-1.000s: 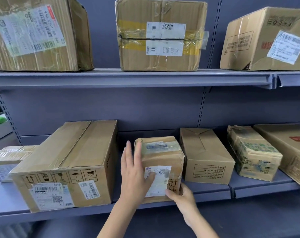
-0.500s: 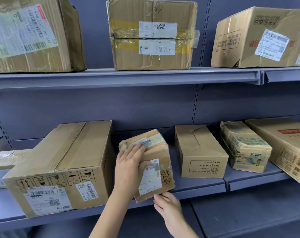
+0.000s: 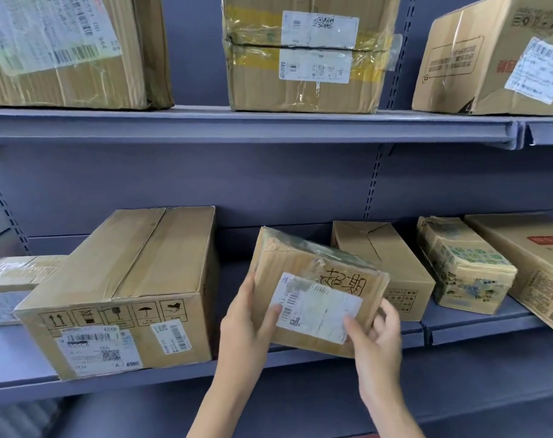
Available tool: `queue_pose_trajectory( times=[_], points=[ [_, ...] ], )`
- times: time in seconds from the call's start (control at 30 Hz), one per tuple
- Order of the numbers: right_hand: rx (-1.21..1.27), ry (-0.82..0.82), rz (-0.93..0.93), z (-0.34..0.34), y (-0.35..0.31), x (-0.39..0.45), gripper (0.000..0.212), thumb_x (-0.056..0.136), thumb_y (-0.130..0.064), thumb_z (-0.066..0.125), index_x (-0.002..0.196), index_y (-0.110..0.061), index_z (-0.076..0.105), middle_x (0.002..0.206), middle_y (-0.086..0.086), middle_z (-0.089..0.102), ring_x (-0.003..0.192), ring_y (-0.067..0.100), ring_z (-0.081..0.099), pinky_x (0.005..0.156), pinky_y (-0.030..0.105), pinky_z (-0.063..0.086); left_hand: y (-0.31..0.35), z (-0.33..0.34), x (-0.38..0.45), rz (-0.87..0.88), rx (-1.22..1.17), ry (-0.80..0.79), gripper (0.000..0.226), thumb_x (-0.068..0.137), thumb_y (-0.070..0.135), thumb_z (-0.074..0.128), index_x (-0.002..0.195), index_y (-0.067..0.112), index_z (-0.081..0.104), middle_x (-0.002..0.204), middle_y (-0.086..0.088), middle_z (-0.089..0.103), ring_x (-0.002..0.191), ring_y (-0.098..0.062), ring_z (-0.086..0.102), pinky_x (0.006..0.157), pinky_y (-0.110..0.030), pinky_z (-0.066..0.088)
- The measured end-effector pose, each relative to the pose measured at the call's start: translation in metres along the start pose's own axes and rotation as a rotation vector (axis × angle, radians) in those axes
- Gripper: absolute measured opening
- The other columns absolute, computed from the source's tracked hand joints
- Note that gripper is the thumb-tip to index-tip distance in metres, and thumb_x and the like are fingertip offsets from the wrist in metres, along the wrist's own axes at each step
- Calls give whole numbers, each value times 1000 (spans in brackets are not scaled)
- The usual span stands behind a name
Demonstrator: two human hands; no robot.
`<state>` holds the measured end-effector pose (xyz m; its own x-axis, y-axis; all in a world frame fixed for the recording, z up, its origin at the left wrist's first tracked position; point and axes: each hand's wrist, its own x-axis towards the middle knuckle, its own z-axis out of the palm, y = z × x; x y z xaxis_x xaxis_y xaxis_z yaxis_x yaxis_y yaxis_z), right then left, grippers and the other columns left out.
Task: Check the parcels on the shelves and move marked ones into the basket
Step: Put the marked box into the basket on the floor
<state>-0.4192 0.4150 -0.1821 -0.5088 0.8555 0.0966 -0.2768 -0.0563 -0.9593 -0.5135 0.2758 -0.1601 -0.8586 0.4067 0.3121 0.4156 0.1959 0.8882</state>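
Observation:
A small cardboard parcel (image 3: pixel 303 263) with a white barcode label and black handwritten characters on its face is held tilted above the front of the lower shelf (image 3: pixel 332 358). My left hand (image 3: pixel 246 330) grips its left side, thumb on the label. My right hand (image 3: pixel 376 339) holds its lower right corner. No basket is in view.
A large box (image 3: pixel 126 279) stands left of the held parcel, with a flat parcel (image 3: pixel 13 279) further left. To the right sit a plain small box (image 3: pixel 386 260), a printed box (image 3: pixel 465 263) and a tilted carton (image 3: pixel 534 260). Three big boxes rest on the upper shelf (image 3: pixel 237 124).
The parcel has been lifted off the lower shelf and turned, so its labelled, handwritten face points at me. My right hand moved up from under it to its right corner.

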Motion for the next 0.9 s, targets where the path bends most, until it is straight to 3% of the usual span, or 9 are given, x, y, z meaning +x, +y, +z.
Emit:
queue_pose_trajectory(
  times=[0.1, 0.23, 0.4, 0.57, 0.77, 0.9],
  points=[
    [-114, -8, -41, -9, -13, -2, 56, 81, 5, 61, 127, -21, 43, 114, -1, 66, 104, 12, 62, 93, 40, 49, -2, 4, -2, -43, -27, -30, 57, 87, 31, 59, 137, 29, 32, 122, 12, 56, 112, -9, 53, 92, -32, 49],
    [-221, 29, -53, -22, -15, -9, 58, 81, 3, 62, 130, -23, 45, 114, -5, 66, 105, 8, 62, 95, 42, 49, -5, 9, -5, -83, -91, -113, 49, 86, 27, 61, 126, 39, 34, 108, 25, 58, 99, 7, 56, 74, -8, 47],
    [-321, 83, -73, -49, -10, -22, 57, 79, 0, 64, 110, -46, 50, 110, -16, 65, 104, 6, 61, 90, 40, 51, -10, 28, -21, -160, -157, -173, 49, 85, 23, 63, 124, 37, 38, 107, 26, 60, 94, 15, 55, 70, -3, 44],
    [-361, 64, -19, -100, -9, -31, 60, 78, -3, 66, 130, -27, 47, 122, -8, 63, 112, 12, 59, 92, 45, 51, 5, 57, -59, -232, -141, -197, 51, 82, 25, 66, 120, 41, 36, 102, 27, 60, 89, 12, 57, 66, -8, 47],
    [-431, -56, -7, -177, -13, -32, 55, 78, -7, 66, 125, -31, 49, 116, -10, 64, 107, 12, 61, 87, 43, 54, 24, 113, -118, -332, -134, -90, 54, 81, 24, 67, 127, 33, 39, 109, 16, 61, 97, -6, 61, 80, -34, 55],
    [-469, -112, 18, -246, -22, -31, 55, 78, -6, 64, 125, -30, 51, 113, -12, 65, 105, 12, 61, 85, 47, 54, 42, 162, -170, -379, -152, -62, 52, 81, 22, 67, 125, 33, 41, 106, 14, 65, 95, -10, 63, 83, -41, 55]
  ],
)
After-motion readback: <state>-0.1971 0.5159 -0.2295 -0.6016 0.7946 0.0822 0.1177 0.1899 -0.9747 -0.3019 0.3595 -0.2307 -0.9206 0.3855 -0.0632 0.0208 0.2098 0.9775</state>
